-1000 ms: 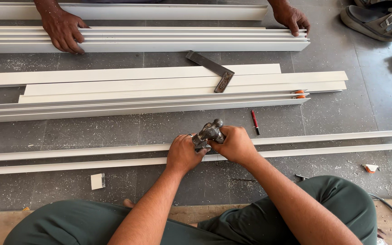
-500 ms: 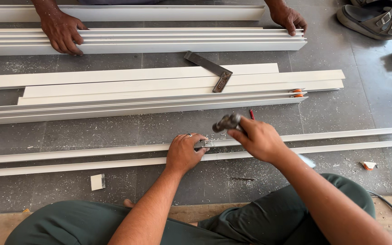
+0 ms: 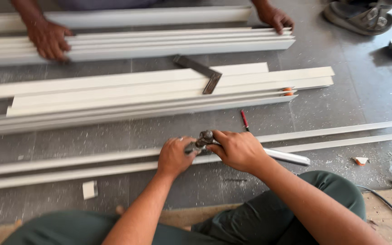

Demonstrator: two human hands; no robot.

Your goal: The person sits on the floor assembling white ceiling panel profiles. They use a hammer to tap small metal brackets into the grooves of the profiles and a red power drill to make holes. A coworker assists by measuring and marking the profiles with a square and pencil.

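My right hand [image 3: 239,149] grips a hammer whose dark head [image 3: 205,136] rests down on a small dark metal piece [image 3: 191,147]. The hammer's silver handle [image 3: 291,158] sticks out to the right under my wrist. My left hand [image 3: 174,156] pinches that piece and holds it against a long white strip [image 3: 69,165] lying across the grey floor. A second thin white strip [image 3: 332,131] runs parallel just behind it.
A stack of white profiles [image 3: 137,93] lies beyond, with a metal try square [image 3: 200,70] on it and a red pencil [image 3: 244,119] beside it. Another person's hands [image 3: 48,38] [image 3: 275,18] press on a farther stack. Sandals [image 3: 359,16], a white offcut [image 3: 89,189] and a cable [image 3: 386,204] lie around.
Half a second ago my right hand had lifted the hammer up and to the right; now the head is back down on the piece my left hand holds.
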